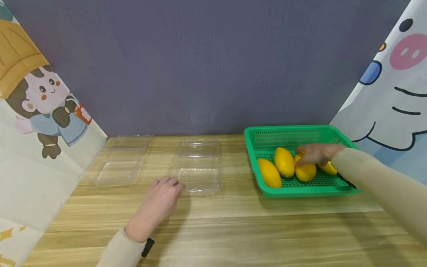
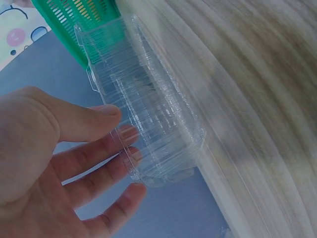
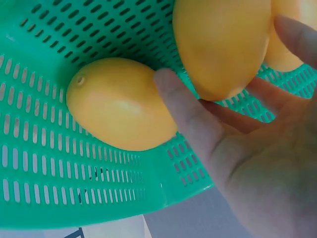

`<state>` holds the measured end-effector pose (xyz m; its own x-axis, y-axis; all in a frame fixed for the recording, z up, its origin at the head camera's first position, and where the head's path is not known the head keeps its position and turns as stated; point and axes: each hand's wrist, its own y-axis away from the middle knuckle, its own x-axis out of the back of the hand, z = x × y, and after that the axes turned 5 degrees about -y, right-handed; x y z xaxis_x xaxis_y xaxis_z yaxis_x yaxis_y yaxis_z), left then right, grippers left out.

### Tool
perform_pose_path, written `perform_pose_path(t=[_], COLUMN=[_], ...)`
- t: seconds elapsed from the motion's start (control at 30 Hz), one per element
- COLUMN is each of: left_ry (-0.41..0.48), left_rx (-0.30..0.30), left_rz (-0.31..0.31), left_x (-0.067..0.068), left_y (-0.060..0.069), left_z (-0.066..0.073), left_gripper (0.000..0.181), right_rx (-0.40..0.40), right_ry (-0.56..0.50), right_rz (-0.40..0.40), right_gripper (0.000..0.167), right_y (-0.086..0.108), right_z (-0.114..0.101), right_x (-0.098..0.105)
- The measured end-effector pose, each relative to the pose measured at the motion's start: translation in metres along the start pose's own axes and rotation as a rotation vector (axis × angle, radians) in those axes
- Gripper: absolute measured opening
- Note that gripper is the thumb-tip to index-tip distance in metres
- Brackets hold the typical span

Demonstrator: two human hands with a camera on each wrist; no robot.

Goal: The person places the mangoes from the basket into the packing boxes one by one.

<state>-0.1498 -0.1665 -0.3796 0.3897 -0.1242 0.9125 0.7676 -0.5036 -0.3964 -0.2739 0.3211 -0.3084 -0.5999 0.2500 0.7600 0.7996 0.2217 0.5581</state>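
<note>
My left hand [image 1: 161, 198] pinches the near left edge of a clear plastic clamshell box [image 1: 200, 178]. In the left wrist view, the thumb lies on the rim of that box [image 2: 148, 99], while fingertips show through the plastic. The box stands with its lid raised toward the wall. At the right, my right hand [image 1: 313, 154] reaches into a green basket [image 1: 300, 192] and holds a mango [image 1: 306, 173] from above. The right wrist view has this mango [image 3: 220, 49] between thumb and fingers. The outstretched outer finger reaches a neighbouring mango [image 3: 121, 106].
Two more mangoes, one at the left [image 1: 269, 173] and one beside it [image 1: 284, 162], lie in the basket. A second clear box [image 1: 118, 168] stands farther left. Behind the wooden table [image 1: 233, 230] rises a dark wall [image 1: 200, 66], with cartoon-printed panels at both sides.
</note>
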Motion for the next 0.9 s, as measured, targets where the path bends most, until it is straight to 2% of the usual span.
perform_pose_path(t=[0.33, 0.6, 0.77, 0.9], left_ry=[-0.004, -0.007, -0.012, -0.014], left_rx=[0.004, 0.004, -0.003, -0.010], left_rz=[-0.007, -0.016, 0.003, -0.006], left_x=[0.000, 0.001, 0.001, 0.001], left_y=[-0.001, 0.001, 0.000, 0.002], left_z=[0.000, 0.000, 0.000, 0.000], left_gripper=[0.021, 0.022, 0.020, 0.021], right_rx=[-0.034, -0.003, 0.000, -0.017], right_ry=[-0.086, -0.023, -0.039, -0.063], right_rz=[-0.055, -0.036, -0.036, -0.053], right_gripper=[0.091, 0.078, 0.076, 0.078], right_y=[-0.006, -0.007, -0.008, -0.009], right_z=[-0.005, -0.011, -0.012, -0.012], right_x=[-0.006, -0.007, -0.007, -0.012])
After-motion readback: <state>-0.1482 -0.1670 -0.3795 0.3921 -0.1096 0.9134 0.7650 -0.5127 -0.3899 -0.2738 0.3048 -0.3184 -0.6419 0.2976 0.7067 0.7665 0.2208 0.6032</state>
